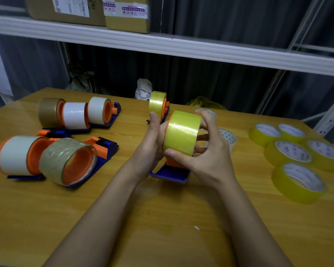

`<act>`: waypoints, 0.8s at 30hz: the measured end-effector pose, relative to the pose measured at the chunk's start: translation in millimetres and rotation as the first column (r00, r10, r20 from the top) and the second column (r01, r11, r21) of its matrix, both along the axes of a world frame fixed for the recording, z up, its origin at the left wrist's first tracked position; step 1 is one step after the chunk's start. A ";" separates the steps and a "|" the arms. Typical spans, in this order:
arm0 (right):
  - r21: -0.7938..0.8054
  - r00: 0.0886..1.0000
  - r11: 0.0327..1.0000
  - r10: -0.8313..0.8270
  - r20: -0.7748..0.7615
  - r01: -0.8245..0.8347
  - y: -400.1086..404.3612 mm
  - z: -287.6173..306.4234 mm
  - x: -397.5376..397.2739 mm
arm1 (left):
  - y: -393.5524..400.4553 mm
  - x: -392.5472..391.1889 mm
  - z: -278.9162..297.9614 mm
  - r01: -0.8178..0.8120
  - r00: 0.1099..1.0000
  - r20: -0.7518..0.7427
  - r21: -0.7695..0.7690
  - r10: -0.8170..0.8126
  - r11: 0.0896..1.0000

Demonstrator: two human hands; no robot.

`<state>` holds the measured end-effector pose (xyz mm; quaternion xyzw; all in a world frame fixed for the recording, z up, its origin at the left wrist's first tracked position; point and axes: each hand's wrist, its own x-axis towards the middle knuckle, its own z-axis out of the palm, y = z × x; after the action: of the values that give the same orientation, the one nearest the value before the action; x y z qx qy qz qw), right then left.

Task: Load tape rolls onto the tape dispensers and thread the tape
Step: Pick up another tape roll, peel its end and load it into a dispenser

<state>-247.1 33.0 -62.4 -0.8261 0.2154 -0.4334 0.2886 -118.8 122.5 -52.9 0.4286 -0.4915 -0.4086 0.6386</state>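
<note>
Wooden tabletop (pixel 162 218) under a white shelf (pixel 162 43) of cardboard boxes (pixel 89 10) is being used as the workspace. Yellow tape roll (pixel 181 132) is being gripped by the right hand (pixel 206 151), fingers curled round it, and steadied by the straight-fingered left hand (pixel 152 139) on a blue dispenser (pixel 170 173). Six dispensers (pixel 52 158) are already sitting loaded; five spare rolls (pixel 297 160) are still waiting at the right.

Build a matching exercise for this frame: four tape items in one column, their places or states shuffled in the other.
Items:
1. yellow tape roll
2. brown tape roll
3. loose yellow rolls
4. second yellow roll

Places:
A. flat on the table, right side
B. between left hand and right hand
C. far left, on a dispenser
D. on a dispenser behind the hands

Pairs: 1-B, 2-C, 3-A, 4-D
</note>
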 end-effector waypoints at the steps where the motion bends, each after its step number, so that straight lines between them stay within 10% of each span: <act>1: 0.020 1.000 1.000 0.004 0.002 -0.005 -0.3 0.4 0.1 | 0.0 0.1 -0.6 0.001 1.000 0.015 0.002 -0.001 1.000; 12: 0.197 0.977 0.960 0.209 -0.028 -0.200 6.6 -3.8 -0.7 | 0.3 10.0 -8.2 -0.132 0.964 -0.228 0.047 0.140 0.990; 16: 0.020 0.981 0.995 0.101 -0.166 -0.099 5.2 -4.3 0.9 | 2.1 14.9 -2.5 -0.146 0.939 -0.306 0.068 0.160 0.987; 24: -0.151 0.973 0.974 -0.190 -0.133 0.170 3.4 -7.6 5.5 | -0.2 16.9 -1.2 -0.370 0.929 0.049 0.186 0.367 0.910</act>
<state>-241.7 36.4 -70.0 -0.8508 0.2794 -0.4100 0.1734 -102.0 122.3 -54.1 0.5758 -0.3645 -0.3235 0.6564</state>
